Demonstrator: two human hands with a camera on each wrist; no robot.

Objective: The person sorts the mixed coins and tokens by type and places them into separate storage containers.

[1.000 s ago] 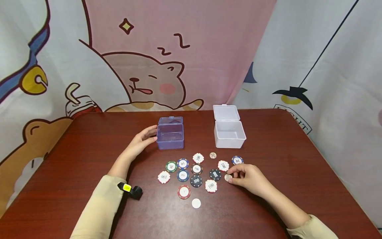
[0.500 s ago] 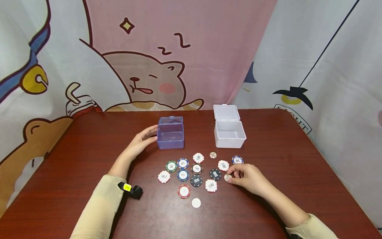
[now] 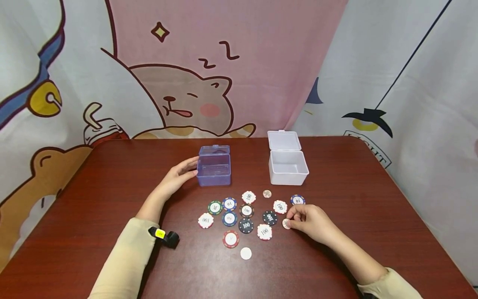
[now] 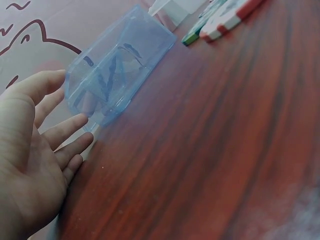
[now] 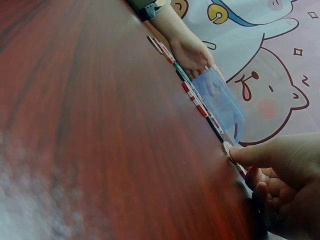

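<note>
The left hand (image 3: pixel 172 182) rests its fingertips on the left side of a clear blue box (image 3: pixel 214 180) whose lid stands up at the back; the left wrist view shows its fingers (image 4: pixel 75 125) loosely spread against the box (image 4: pixel 135 55). With thumb and fingers the right hand (image 3: pixel 311 222) pinches a small patterned disc (image 3: pixel 286 224), seen edge-up at the thumb in the right wrist view (image 5: pixel 228 149). Several chips lie flat between the hands, among them a black one (image 3: pixel 269 217), a white one (image 3: pixel 264 232) and a red one (image 3: pixel 230 239).
A white box (image 3: pixel 287 178) with its lid up stands at the back, right of the blue one. Another small disc (image 3: pixel 267 194) lies in front of it, and a plain white disc (image 3: pixel 245 253) lies nearest the front. A printed curtain (image 3: pixel 276 62) hangs behind the table (image 3: pixel 373 199).
The disc at the right fingertips has tilted slightly, and its lower edge shows more below the thumb. The left hand has stayed at the blue box.
</note>
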